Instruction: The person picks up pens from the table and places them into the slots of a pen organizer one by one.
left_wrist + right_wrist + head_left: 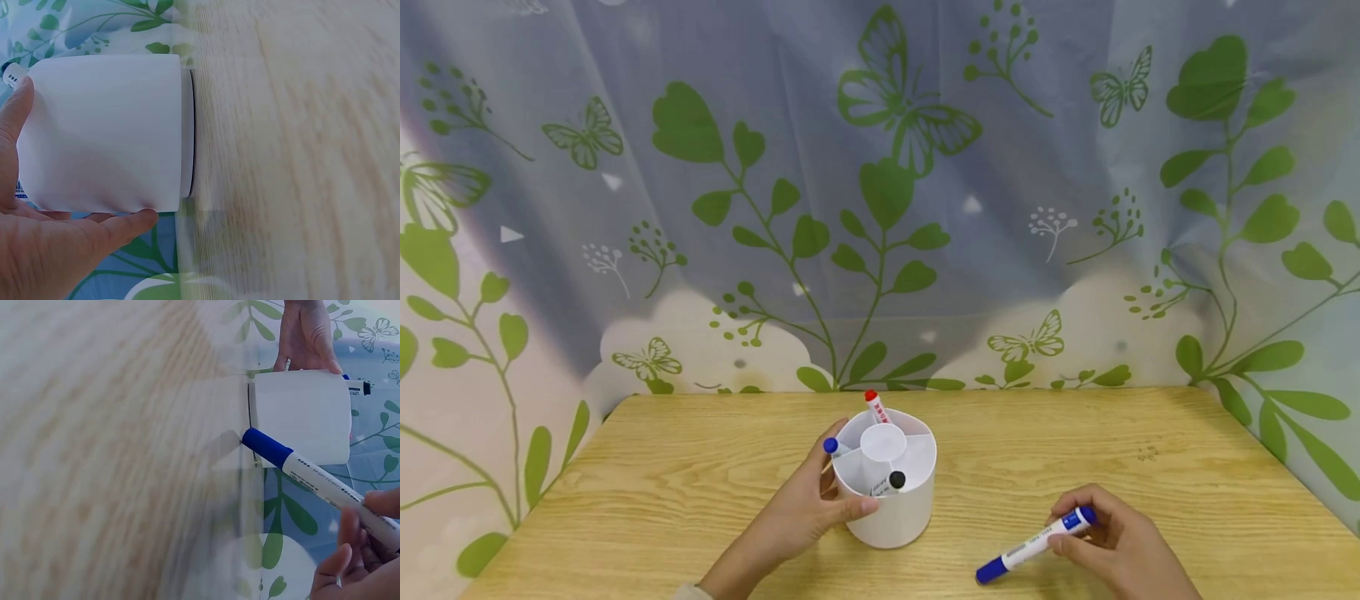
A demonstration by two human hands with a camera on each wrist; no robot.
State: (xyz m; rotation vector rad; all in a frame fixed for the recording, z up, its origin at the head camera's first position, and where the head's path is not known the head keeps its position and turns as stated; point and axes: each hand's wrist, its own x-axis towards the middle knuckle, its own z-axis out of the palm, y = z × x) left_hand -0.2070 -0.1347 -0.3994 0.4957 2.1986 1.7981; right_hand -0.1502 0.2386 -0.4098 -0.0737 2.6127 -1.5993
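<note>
Right hand [1120, 542] grip pinching blue marker [1037, 546], low over the table [1150, 450] | left hand [805, 508] grip wrapped round white pen holder [891, 508], just left of that marker | step: looks mid-pickup | next, I'd guess: tip it upright over a free slot

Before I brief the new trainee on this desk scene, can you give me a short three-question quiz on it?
1. True or false: the right hand holds a blue-capped marker.
2. How many markers stand in the white pen holder? A) one B) three C) five
3. Fill in: the left hand rests against the holder's ____ (lid / side wall).

Key:
1. True; its fingers pinch the marker near one end, low over the wooden table.
2. B: a red-capped marker, a blue-capped one and a black-capped one.
3. Side wall.
</note>
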